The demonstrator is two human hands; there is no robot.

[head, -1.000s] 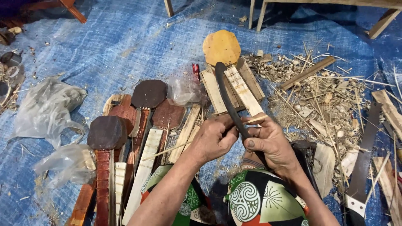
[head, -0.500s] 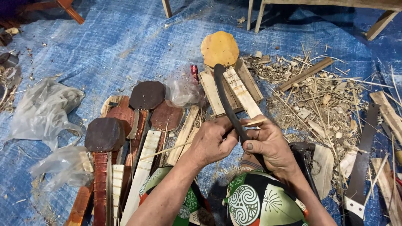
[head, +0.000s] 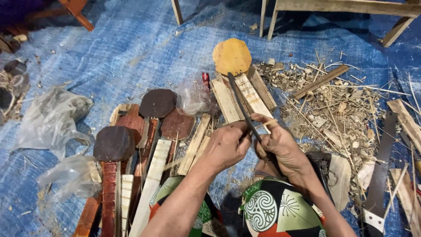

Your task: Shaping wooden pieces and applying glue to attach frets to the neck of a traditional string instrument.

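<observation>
Two hands meet on one long dark blade (head: 240, 104), thin and slightly curved, which runs from the fingers up and away toward a yellow-tan octagonal wooden head (head: 232, 56). Left hand (head: 228, 146) is closed in a loose fist, thumb and fingers pinched at the near end of the blade. Right hand (head: 280, 145) is curled shut just beside it, fingers pressed to the same stretch of blade together with a pale thin sliver of wood (head: 268, 123); exactly which hand bears the blade's weight cannot be told. Both hands hover above the knees, which are clad in patterned cloth (head: 272, 210) of green, white and red.

Under the blade lie pale notched wooden slats (head: 250, 94), side by side. Left of them, several dark brown octagonal pieces on long necks (head: 115, 145) lie in a row, with more pale strips (head: 151, 184) between. Crumpled clear plastic bags (head: 50, 118) sit farther left. Right of the hands, a heap of shavings and splinters (head: 333, 109) spreads out, with a long saw blade (head: 380, 166) beside it. Everything rests on a blue tarp (head: 123, 52) covering the floor.
</observation>
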